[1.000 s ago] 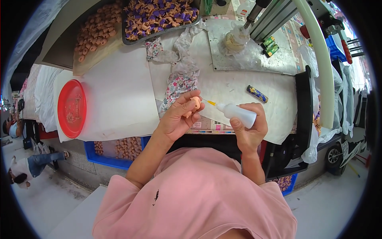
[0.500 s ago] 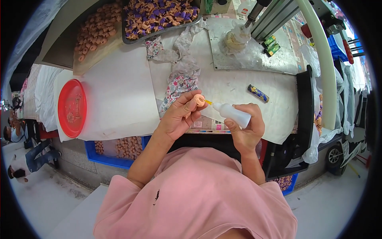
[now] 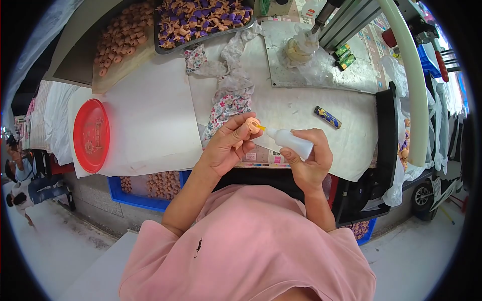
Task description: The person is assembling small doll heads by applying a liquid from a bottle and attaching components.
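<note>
**Small peach piece [image 3: 252, 125] held at a bottle's yellow tip [image 3: 260, 128]**

The peach piece is in the left hand [image 3: 223, 144], raised over the near edge of the table [image 3: 150, 115]. The thumb and forefinger pinch it by its sides, leaving its round face turned toward the right. Lower in the same hand another peach-coloured part shows between the fingers; whether the 2 are joined I cannot tell.

The right hand [image 3: 314, 156] is closed around a white squeeze bottle [image 3: 293, 144], thumb on the near side and fingers wrapped over the far side. The bottle lies tilted, its yellow tip against the face of the piece; whether it enters an opening is too small to tell.

The piece looks light and smooth, probably moulded plastic or rubber, so it should survive a firm pinch but could roll if the grip is off-centre. Best hold: 2 fingers on opposite sides, face clear. The bottle looks light and soft-walled; take it around the middle of the body, gently, since a hard squeeze could push out too much. Its thin tip seems the part likeliest to bend.

Beyond the hands lie a crumpled floral cloth [image 3: 228, 110] and 1 dark blue cylinder [image 3: 328, 117].
</note>
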{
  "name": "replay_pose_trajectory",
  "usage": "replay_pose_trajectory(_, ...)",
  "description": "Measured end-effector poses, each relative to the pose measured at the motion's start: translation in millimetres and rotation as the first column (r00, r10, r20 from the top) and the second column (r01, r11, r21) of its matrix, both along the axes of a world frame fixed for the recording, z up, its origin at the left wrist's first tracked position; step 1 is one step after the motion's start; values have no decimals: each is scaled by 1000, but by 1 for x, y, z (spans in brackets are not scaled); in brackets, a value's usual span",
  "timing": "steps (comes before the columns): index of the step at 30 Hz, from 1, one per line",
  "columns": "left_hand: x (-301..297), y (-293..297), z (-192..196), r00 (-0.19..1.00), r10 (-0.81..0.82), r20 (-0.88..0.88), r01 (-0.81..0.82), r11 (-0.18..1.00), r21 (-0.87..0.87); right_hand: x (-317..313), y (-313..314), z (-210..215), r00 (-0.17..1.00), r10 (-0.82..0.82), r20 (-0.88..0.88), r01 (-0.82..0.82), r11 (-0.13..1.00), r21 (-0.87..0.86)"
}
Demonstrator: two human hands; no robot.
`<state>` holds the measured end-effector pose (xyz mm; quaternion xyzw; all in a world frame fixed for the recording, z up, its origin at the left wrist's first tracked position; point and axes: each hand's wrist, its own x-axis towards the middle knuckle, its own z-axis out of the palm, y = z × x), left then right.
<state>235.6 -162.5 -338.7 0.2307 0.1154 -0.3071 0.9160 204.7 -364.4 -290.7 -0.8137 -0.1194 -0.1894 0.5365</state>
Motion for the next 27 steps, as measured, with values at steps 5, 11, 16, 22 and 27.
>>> replay_pose_trajectory(5,0,1,-2,1000,2,-6,-2,1000,-15,1,-1,-1,1000,-13,-4,13,1000,-5)
replay_pose_trajectory(11,0,-1,-3,1000,25,-11,-25,1000,-9,-1,-6,2,999,-33,-8,33,999,-28)
replay_pose_trajectory(16,0,-3,-5,999,35,-3,-35,999,-3,-5,-8,5,999,-43,-15,42,999,-35)
replay_pose_trajectory(22,-1,-5,-7,999,42,19,-42,999,-3,-8,-11,5,999,-43,-19,42,998,-46)
replay_pose_trajectory(27,0,-7,-5,997,67,35,-67,998,-11,-8,-12,4,998,-60,-7,60,998,-25)
